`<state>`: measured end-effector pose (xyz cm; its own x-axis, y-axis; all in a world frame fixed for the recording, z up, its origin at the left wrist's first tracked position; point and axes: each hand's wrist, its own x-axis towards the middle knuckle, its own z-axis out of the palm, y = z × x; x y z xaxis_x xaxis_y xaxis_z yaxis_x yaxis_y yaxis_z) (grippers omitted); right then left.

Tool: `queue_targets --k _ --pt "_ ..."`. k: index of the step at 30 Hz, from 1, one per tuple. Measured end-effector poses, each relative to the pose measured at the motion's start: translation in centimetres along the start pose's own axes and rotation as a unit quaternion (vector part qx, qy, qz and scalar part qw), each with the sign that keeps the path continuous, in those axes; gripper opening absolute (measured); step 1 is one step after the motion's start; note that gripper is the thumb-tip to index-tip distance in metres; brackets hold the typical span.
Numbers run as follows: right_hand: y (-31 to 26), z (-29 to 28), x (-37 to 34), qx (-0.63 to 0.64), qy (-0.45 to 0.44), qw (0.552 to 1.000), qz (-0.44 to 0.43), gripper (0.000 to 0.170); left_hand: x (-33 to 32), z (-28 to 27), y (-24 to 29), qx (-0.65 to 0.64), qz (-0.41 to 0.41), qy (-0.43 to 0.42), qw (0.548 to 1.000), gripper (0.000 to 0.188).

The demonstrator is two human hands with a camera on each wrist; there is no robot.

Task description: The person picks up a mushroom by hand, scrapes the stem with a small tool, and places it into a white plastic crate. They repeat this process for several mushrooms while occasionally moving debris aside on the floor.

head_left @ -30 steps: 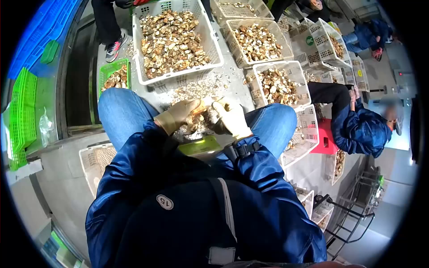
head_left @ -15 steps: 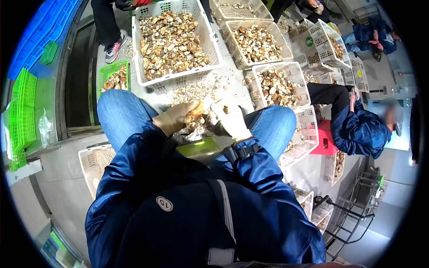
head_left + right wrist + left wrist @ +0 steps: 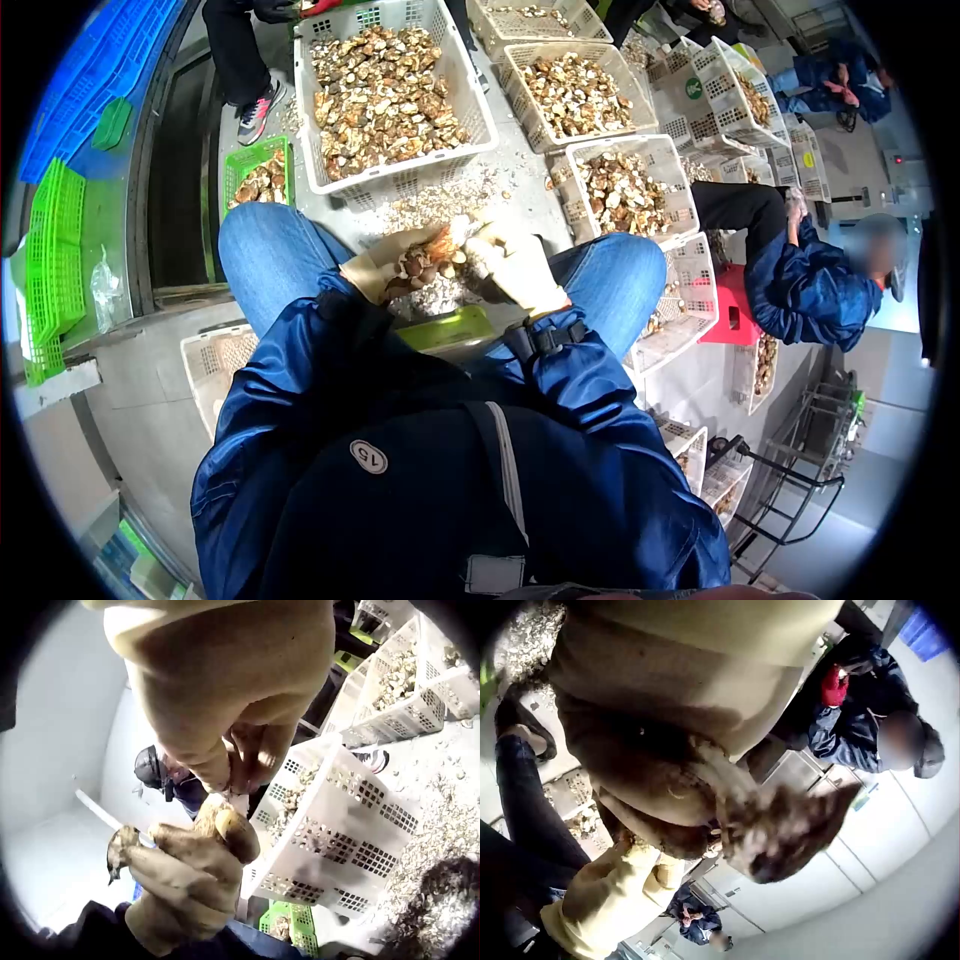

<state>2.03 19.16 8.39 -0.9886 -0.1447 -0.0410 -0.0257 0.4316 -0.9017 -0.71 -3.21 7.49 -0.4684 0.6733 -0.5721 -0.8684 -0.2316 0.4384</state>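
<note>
Head view, middle of the frame: the left hand (image 3: pixel 378 266) grips a mushroom cluster (image 3: pixel 432 254), its brown caps barer than a second ago; the right hand (image 3: pixel 517 264) hides its fingertips, so I can't tell their hold.

Mushroom cluster (image 3: pixel 440 246) gripped in the gloved left hand (image 3: pixel 372 266).
Brown caps (image 3: pixel 417 266) and pale, tan-streaked stalks are bunched together; in the head view the cluster slants, its caps lower, its pale end higher and nearer the right hand (image 3: pixel 517 264). In the right wrist view, a smooth, rounded tan lobe (image 3: pixel 238 834) projects from one side of the curled left fingers, and a dark-edged piece (image 3: pixel 122 849) from the other; the right fingers meet the pale upper end. In the left wrist view, the brown outer portion is blurred.
</note>
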Motion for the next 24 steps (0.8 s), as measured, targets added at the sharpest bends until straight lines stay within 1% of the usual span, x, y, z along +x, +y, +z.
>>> queue_targets --k 1,2,3,5,6,7,9,10,11,12,13,14,15,16,17,18,19,21,22,23,24 --pt "0.1 -0.3 0.1 0.021 -0.011 0.999 0.048 0.011 -0.2 -0.1 -0.2 0.04 0.026 -0.001 0.999 0.033" --pt "0.0 -0.8 0.1 -0.002 -0.007 0.999 0.035 0.012 -0.3 -0.2 -0.4 0.081 0.051 -0.002 0.995 0.034" --pt "-0.9 -1.1 0.0 -0.028 -0.008 0.999 -0.017 0.014 -0.4 -0.2 -0.5 0.121 0.076 -0.004 0.99 0.038" --pt "-1.9 -1.5 -0.3 -0.08 -0.01 0.989 -0.12 0.017 -0.3 -0.2 -0.3 0.184 0.094 -0.014 0.978 0.047" --pt "-1.9 -1.6 0.2 -0.109 -0.038 0.976 -0.184 0.02 -0.3 -0.1 0.0 0.207 0.087 -0.021 0.974 0.051" --pt "-2.1 -1.8 0.2 -0.107 -0.045 0.987 -0.111 0.018 -0.1 -0.4 -0.1 0.167 0.069 -0.028 0.983 0.047" --pt "-3.2 -2.0 0.1 -0.099 -0.061 0.993 0.038 0.015 0.2 -0.9 -0.4 0.086 0.033 -0.038 0.995 0.042" --pt "-3.3 -2.2 0.2 -0.116 -0.056 0.991 0.029 0.015 0.5 -1.7 -0.5 0.025 0.014 -0.081 0.996 0.04" --pt "-2.5 -2.2 0.2 -0.106 -0.061 0.992 -0.015 0.016 1.0 -2.3 -0.5 -0.035 -0.006 -0.124 0.992 0.039" --pt "-2.0 -2.1 0.3 -0.096 -0.064 0.992 -0.059 0.019 1.2 -2.0 -0.4 -0.01 -0.031 -0.075 0.997 0.038" --pt "-1.7 -2.1 0.4 -0.087 -0.068 0.989 -0.103 0.023 1.3 -1.5 -0.5 -0.002 -0.022 -0.046 0.999 0.038" --pt "-1.6 -2.1 0.3 -0.092 -0.063 0.979 -0.168 0.022 1.3 -0.9 -0.6 0.006 -0.013 -0.018 1.0 0.038" --pt "-1.8 -2.0 0.3 -0.084 -0.065 0.985 -0.136 0.018 0.8 0.3 -0.4 0.014 -0.003 0.011 1.0 0.039" --pt "-1.9 -2.0 0.3 -0.076 -0.067 0.989 -0.104 0.017 -0.1 1.5 0.0 0.041 0.016 0.022 0.999 0.039" --pt "-2.0 -1.9 0.3 -0.068 -0.069 0.993 -0.072 0.02 -1.0 2.7 0.3 0.07 0.035 0.034 0.996 0.04" --pt "-2.6 -1.9 0.1 -0.076 -0.04 0.996 -0.013 0.019 -0.3 1.5 0.2 0.07 0.012 0.016 0.997 0.041" --pt "-3.0 -2.1 0.1 -0.074 -0.056 0.996 -0.007 0.019 0.2 0.7 0.0 0.07 -0.01 -0.002 0.997 0.041" --pt "-3.4 -2.7 0.2 -0.073 -0.086 0.994 0.003 0.018 0.1 0.6 -0.1 0.036 -0.001 -0.006 0.999 0.04" --pt "-1.7 -2.0 0.5 -0.058 -0.081 0.985 -0.144 0.017 -0.5 1.1 0.3 0.028 -0.004 -0.01 1.0 0.039" --pt "-1.2 -1.9 0.2 -0.085 -0.107 0.981 -0.138 0.02 -0.9 1.3 0.6 0.021 -0.006 -0.013 1.0 0.039" --pt "-1.2 -1.9 0.3 -0.086 -0.107 0.984 -0.113 0.02 2.8 -3.2 -1.5 0.015 -0.014 -0.034 0.999 0.035"
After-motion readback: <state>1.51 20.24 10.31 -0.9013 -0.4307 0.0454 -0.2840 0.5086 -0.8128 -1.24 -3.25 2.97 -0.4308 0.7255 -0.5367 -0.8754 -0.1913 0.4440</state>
